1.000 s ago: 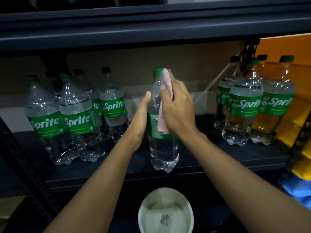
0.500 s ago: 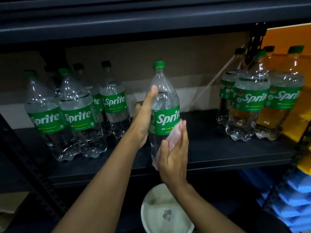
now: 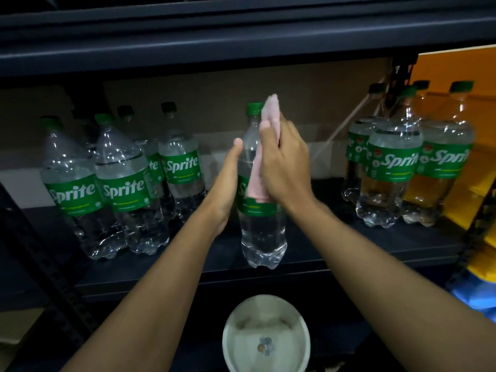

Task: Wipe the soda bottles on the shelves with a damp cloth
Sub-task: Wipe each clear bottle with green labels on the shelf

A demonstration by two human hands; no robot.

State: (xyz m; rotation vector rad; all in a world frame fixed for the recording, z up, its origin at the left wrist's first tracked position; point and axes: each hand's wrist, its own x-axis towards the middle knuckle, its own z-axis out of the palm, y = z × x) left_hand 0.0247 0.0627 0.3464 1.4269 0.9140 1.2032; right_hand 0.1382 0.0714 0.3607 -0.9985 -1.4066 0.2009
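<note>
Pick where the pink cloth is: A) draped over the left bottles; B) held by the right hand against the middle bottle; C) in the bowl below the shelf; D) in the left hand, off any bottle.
B: the right hand holds the cloth against the middle bottle, which the left hand grips.

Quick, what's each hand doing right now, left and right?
Left hand: grips the middle Sprite bottle, thumb in front.
Right hand: holds the pink cloth against that bottle.
</note>
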